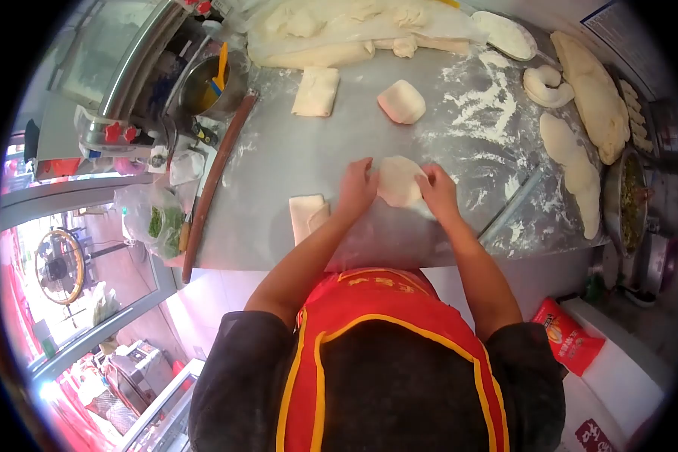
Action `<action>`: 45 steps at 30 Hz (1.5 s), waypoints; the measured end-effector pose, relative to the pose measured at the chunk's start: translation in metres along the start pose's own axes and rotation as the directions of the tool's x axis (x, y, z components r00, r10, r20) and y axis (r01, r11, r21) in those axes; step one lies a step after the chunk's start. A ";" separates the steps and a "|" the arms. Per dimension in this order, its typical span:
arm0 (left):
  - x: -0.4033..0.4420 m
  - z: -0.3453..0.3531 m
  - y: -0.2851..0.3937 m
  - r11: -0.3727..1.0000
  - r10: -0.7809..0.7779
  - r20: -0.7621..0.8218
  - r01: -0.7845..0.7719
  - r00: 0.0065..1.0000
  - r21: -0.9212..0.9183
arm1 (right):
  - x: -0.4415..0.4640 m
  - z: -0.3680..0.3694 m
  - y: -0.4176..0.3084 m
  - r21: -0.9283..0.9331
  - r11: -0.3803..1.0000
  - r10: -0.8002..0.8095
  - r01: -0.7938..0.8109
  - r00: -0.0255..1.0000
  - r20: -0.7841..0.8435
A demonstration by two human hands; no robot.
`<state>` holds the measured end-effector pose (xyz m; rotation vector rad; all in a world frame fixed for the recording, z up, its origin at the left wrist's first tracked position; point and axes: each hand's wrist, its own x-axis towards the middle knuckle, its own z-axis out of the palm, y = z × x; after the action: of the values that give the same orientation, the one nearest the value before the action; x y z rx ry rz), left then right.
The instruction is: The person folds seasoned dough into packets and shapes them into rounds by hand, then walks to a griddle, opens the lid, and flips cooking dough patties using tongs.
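Observation:
A flat, roundish piece of dough (pixel 399 181) lies between my two hands near the front of the metal table. My left hand (pixel 359 186) has its fingers curled in at the dough's left edge. On the other side, my right hand (pixel 439 191) pinches the right edge between thumb and fingers. A folded dough piece (pixel 307 214) rests by my left forearm, which partly covers it. Farther back sit a folded dough rectangle (pixel 316 92) and a thick rounded dough block (pixel 402 102).
A long brown rolling pin (pixel 217 188) lies along the table's left edge, beside a metal bowl (pixel 200 89). Loose flour (pixel 486 98) covers the right side, with a metal bar (pixel 512 202) there. Large dough pieces (pixel 591 94) and a filling bowl (pixel 631 197) stand far right.

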<state>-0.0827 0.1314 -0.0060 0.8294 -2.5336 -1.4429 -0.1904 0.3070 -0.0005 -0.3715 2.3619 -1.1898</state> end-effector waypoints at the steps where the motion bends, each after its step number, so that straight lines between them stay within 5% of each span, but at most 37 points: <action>1: -0.007 -0.001 -0.002 0.998 -0.043 0.056 0.045 0.998 -0.045 | -0.017 -0.004 0.002 -0.072 0.997 -0.017 0.016 1.000 -0.013; 3: -0.021 0.000 0.004 0.999 -0.019 0.079 0.023 0.997 -0.046 | -0.043 -0.010 0.006 -0.215 0.976 -0.045 0.037 0.998 -0.036; 7: -0.024 0.013 0.018 0.994 0.034 0.083 -0.042 0.996 0.097 | -0.012 0.017 -0.009 -0.343 0.776 -0.609 0.529 0.769 -0.192; 10: -0.011 0.021 0.017 0.994 0.003 0.030 -0.006 1.000 0.110 | -0.008 0.039 -0.018 -0.528 0.718 -0.577 0.454 0.812 -0.086; 13: -0.004 0.019 0.022 0.991 -0.136 0.128 0.136 0.982 0.012 | -0.009 0.044 -0.017 -0.560 0.748 -0.451 0.357 0.892 -0.035; 19: -0.001 0.010 0.017 0.994 -0.109 0.252 0.104 0.962 0.036 | -0.010 0.037 -0.017 -0.484 0.799 -0.403 0.356 0.915 0.009; 22: -0.017 0.013 -0.011 0.979 0.094 0.043 -0.085 0.995 -0.187 | -0.047 0.037 -0.013 -0.628 0.617 -0.594 0.474 0.804 0.023; 25: -0.028 -0.025 -0.006 0.956 -0.153 -0.063 0.132 0.986 -0.261 | -0.054 0.037 -0.011 -0.582 0.546 -0.662 0.603 0.736 0.142; 28: -0.020 -0.063 -0.026 0.969 -0.122 -0.230 0.066 0.965 -0.239 | -0.011 0.048 -0.029 -0.546 0.456 -0.695 0.703 0.664 0.276; 31: -0.012 -0.092 -0.039 0.949 -0.227 -0.289 0.144 0.930 -0.281 | 0.051 0.076 -0.051 -0.591 0.337 -0.775 0.733 0.572 0.269; 34: -0.016 -0.112 -0.054 0.951 -0.208 -0.375 0.097 0.903 -0.294 | 0.102 0.100 -0.087 -0.696 0.350 -0.785 0.626 0.602 0.147; 37: -0.027 -0.128 -0.070 0.951 -0.226 -0.445 0.098 0.867 -0.292 | 0.122 0.121 -0.131 -0.583 0.515 -0.716 0.629 0.689 0.112; 40: -0.038 -0.137 -0.082 0.923 -0.290 -0.481 0.108 0.827 -0.370 | 0.161 0.151 -0.142 -0.184 0.899 -0.406 0.397 0.914 -0.011; 43: -0.057 -0.147 -0.086 0.898 -0.368 -0.474 0.172 0.800 -0.406 | 0.205 0.155 -0.151 -0.188 0.976 -0.106 0.109 0.994 0.023; 45: -0.064 -0.151 -0.091 0.917 -0.364 -0.537 0.191 0.761 -0.350 | 0.245 0.152 -0.138 0.016 0.993 0.108 -0.116 0.965 0.241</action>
<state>0.0609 0.0121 0.0114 1.3921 -1.7463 -1.2878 -0.3170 0.0158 -0.0369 -0.3458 2.1258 -1.0635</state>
